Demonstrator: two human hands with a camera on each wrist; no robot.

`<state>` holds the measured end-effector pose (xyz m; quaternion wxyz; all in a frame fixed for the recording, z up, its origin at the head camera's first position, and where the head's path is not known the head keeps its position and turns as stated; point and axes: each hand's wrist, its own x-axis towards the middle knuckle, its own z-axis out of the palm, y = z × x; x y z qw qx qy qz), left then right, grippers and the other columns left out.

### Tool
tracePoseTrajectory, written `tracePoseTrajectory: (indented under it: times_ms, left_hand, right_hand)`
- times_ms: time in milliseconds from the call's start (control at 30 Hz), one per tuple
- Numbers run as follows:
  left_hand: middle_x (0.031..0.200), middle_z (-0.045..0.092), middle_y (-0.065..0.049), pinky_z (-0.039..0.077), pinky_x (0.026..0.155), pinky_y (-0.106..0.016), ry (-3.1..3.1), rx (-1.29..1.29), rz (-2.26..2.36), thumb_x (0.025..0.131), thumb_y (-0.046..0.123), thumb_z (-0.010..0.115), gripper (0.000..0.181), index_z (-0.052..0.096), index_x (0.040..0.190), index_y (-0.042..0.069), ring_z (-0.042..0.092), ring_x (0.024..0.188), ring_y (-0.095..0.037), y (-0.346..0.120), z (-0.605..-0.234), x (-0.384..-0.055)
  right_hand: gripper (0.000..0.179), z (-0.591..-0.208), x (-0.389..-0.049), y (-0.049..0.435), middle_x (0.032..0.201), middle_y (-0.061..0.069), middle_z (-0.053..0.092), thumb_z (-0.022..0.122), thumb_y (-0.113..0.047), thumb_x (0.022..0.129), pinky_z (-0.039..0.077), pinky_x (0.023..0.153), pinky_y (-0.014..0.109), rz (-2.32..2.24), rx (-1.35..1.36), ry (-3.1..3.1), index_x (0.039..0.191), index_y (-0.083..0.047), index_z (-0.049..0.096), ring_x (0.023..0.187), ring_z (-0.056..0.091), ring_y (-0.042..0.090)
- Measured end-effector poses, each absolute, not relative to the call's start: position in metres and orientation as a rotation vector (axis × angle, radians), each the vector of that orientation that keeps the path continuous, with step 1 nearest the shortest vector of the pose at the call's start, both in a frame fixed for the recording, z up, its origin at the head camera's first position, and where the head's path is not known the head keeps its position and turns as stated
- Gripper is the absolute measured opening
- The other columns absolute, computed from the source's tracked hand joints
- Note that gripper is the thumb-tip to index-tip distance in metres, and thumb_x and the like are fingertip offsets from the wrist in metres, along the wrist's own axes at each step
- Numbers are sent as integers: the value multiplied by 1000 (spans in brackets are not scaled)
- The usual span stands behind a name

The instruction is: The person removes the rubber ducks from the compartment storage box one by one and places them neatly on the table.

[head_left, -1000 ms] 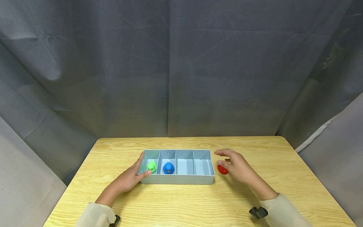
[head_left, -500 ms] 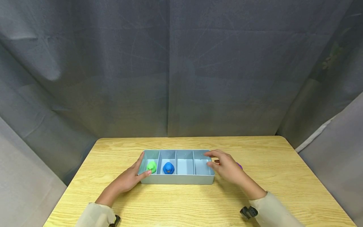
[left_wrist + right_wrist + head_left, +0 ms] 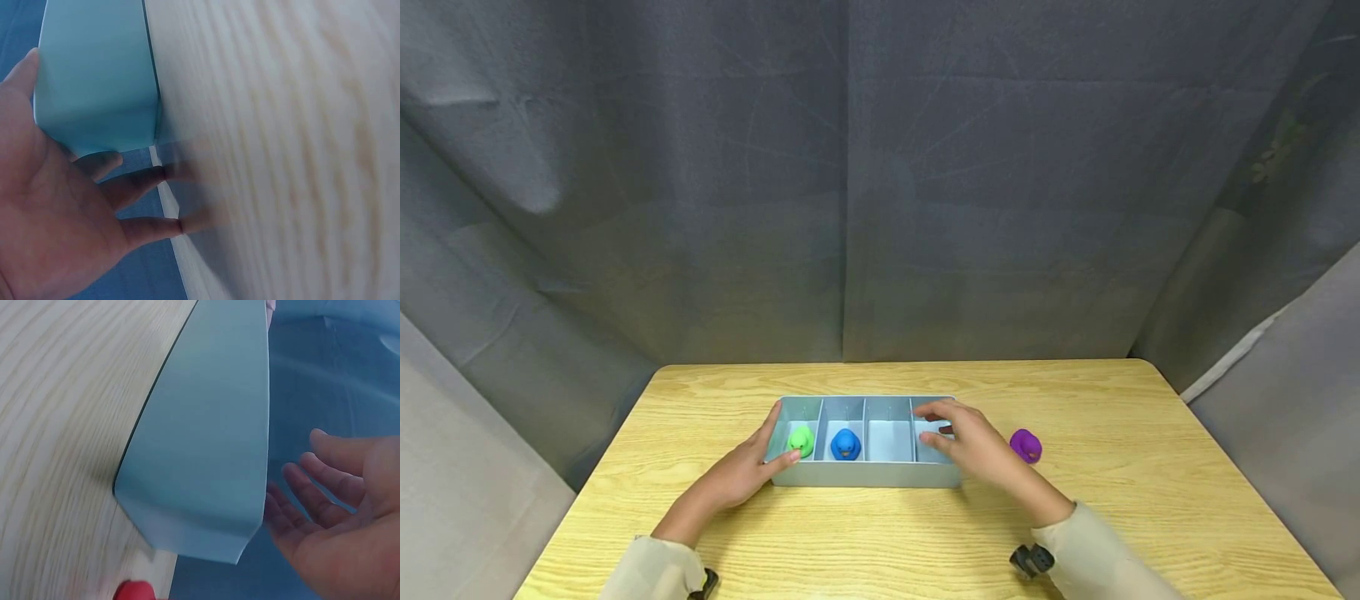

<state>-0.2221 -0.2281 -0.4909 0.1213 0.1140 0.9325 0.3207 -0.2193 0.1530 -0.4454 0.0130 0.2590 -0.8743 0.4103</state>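
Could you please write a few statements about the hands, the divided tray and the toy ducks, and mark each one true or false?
1. The blue duck sits in the compartment beside that of the green duck. True.
2. The purple duck is inside the tray. False: it is on the table, to the right of the tray.
3. The left hand touches the tray's left end. True.
4. The right hand is holding the blue duck. False: it holds nothing and hovers over the tray's right end.
5. A red object shows near the tray's right end in the right wrist view. True.
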Motion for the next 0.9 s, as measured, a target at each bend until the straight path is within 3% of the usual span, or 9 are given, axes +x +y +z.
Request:
tracePoseTrajectory:
  times_ms: [267,900]
  left_hand:
    - [170,12,-21,26,116,-69,2723,339,940,103,65,46,91,-13,165,36,26,151,-50,-228,-491,-222]
    - [170,12,-21,26,116,-69,2721,338,951,103,64,47,90,-13,165,36,25,151,-50,-228,-492,-222]
  right_hand:
    - [32,-448,-218,131,125,11,69,73,-5,96,55,97,50,1291,815,-2754,127,-3,69,117,65,35]
    - [34,-458,-227,91,133,16,66,70,-6,98,55,97,51,1409,894,-2773,131,0,65,117,67,39]
